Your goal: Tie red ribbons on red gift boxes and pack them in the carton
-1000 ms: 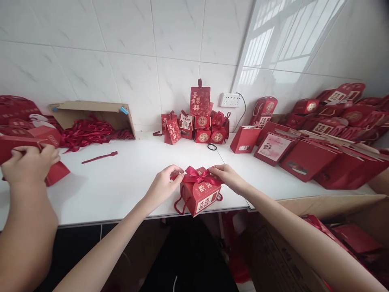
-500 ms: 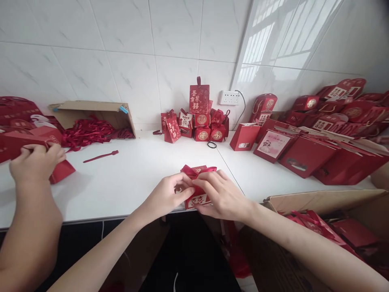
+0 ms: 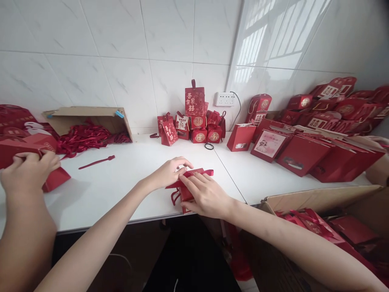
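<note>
1. We see a small red gift box (image 3: 186, 190) standing at the front edge of the white worktop (image 3: 127, 178), about midway along it.
2. Our right hand (image 3: 206, 196) lies over the box's top and right side, fingers (image 3: 190, 181) curled and pressing on it, so most of the box is hidden beneath.
3. Our left hand (image 3: 170, 172) meets the box from the left; its fingertips are bent and touch the red ribbon (image 3: 197, 173) on the lid, though we cannot tell if they pinch it.
4. At the left edge, a co-worker's hand (image 3: 28, 170) grips a flat red carton (image 3: 54, 178).
5. A stack of finished boxes (image 3: 194, 121) stands at the back edge against the wall.
</note>
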Tool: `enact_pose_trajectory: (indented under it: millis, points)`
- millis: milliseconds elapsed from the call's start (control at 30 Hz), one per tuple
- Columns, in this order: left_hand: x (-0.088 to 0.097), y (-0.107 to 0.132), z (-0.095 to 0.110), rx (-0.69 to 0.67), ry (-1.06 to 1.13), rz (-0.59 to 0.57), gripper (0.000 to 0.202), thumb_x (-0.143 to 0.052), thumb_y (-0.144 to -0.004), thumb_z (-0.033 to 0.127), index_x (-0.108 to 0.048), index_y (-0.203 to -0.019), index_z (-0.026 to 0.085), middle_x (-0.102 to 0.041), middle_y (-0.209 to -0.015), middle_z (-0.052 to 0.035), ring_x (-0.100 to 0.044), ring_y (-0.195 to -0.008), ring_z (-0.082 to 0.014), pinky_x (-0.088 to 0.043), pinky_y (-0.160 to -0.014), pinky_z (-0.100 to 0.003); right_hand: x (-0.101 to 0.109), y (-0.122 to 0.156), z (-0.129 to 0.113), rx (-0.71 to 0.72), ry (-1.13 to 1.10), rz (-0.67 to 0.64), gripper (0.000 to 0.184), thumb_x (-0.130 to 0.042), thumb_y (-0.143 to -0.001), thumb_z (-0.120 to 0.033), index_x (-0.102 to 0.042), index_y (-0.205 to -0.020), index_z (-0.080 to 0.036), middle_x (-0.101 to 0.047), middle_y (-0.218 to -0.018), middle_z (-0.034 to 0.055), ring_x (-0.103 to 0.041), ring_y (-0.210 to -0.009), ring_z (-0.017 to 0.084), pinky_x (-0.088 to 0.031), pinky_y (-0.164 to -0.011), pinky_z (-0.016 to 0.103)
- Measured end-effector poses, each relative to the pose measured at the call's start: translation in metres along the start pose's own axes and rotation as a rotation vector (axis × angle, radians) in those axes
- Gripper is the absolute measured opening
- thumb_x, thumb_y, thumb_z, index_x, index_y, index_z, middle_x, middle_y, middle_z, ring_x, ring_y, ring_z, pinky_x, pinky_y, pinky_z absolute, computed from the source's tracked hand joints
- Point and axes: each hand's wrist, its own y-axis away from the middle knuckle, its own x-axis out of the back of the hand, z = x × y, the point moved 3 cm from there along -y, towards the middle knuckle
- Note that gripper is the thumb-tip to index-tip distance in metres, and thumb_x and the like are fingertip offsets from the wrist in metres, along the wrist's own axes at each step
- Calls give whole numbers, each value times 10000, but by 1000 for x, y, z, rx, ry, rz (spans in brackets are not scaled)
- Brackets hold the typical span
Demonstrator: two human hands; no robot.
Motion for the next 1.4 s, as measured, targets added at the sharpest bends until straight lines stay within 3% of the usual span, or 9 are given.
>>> enact_pose_trajectory:
  millis: [200, 367, 467, 600, 733, 1033, 1133, 1267, 1400]
  points:
    - [-9, 7, -9, 9, 77, -58, 267, -407, -882, 340, -629, -960, 215, -616, -1069, -51, -586, -993, -196, -462, -872, -318, -4, 0, 3, -17, -21, -32, 326, -521, -864, -378, -590, -1021, -101, -567, -874, 132, -514, -826, 255, -464, -709, 397]
    - [-6, 33, 0, -73, 22, 174, 284, -420, -841, 282, -522, -1097, 214, -516, -1240, -87, -465, -1190, -233, -413, -967, -372, 19, 10, 11, 63, -144, 29, 251, -466, -910, -367, -572, -943, -142, -592, -873, 109, -525, -780, 208, -454, -699, 335]
    - [-11, 57, 15, -218, -139, 216, 215, -506, -756, 297, -524, -946, 199, -561, -1052, -101, -515, -1044, -258, -429, -899, -387, 36, 19, 26, -183, -155, 50, 302, -413, -919, -425, -541, -817, -172, -573, -746, 78, -517, -666, 183, -420, -623, 302]
    - [-19, 73, 20, 165, -262, 216, 293, -469, -803, 498, -408, -711, 226, -538, -699, -14, -530, -663, -203, -425, -652, -337, 34, 29, 47, -636, -85, -192, 381, -461, -860, -535, -484, -684, -198, -565, -653, 53, -470, -539, 155, -315, -531, 279]
    - [-22, 69, 4, 499, -99, 125, 400, -343, -838, 617, -424, -752, 234, -570, -672, 7, -557, -625, -198, -382, -581, -293, 19, 32, 52, -746, -398, -304, 381, -447, -858, -507, -439, -621, -208, -543, -604, 19, -466, -535, 142, -306, -510, 262]
    - [-31, 54, -28, 453, 544, -66, 441, -483, -797, 605, -551, -731, 174, -575, -714, -5, -522, -647, -135, -413, -608, -247, 7, 32, 57, -845, -1115, -245, 378, -576, -742, -538, -548, -697, -163, -564, -662, 1, -518, -628, 131, -423, -646, 282]
    - [-11, 61, -45, 432, 679, 117, 304, -611, -762, 472, -637, -795, 171, -647, -899, -57, -581, -824, -164, -467, -700, -260, 11, 50, 86, -1023, -1261, -87, 315, -650, -670, -465, -542, -655, -169, -566, -644, 10, -541, -618, 141, -450, -638, 295]
    - [48, 71, -73, 491, 837, 564, 130, -672, -657, 289, -652, -681, 163, -688, -984, -114, -605, -979, -237, -508, -694, -293, 42, 80, 141, -1227, -1178, 389, 169, -621, -625, -323, -498, -584, -214, -533, -574, 26, -574, -614, 193, -491, -623, 349]
    - [88, 47, -46, 318, 974, 611, 115, -658, -660, 242, -605, -588, 170, -690, -746, -45, -642, -797, -195, -518, -685, -293, 76, 56, 151, -1084, -1180, 558, 113, -609, -657, -300, -538, -621, -221, -661, -785, 88, -639, -843, 255, -518, -772, 416]
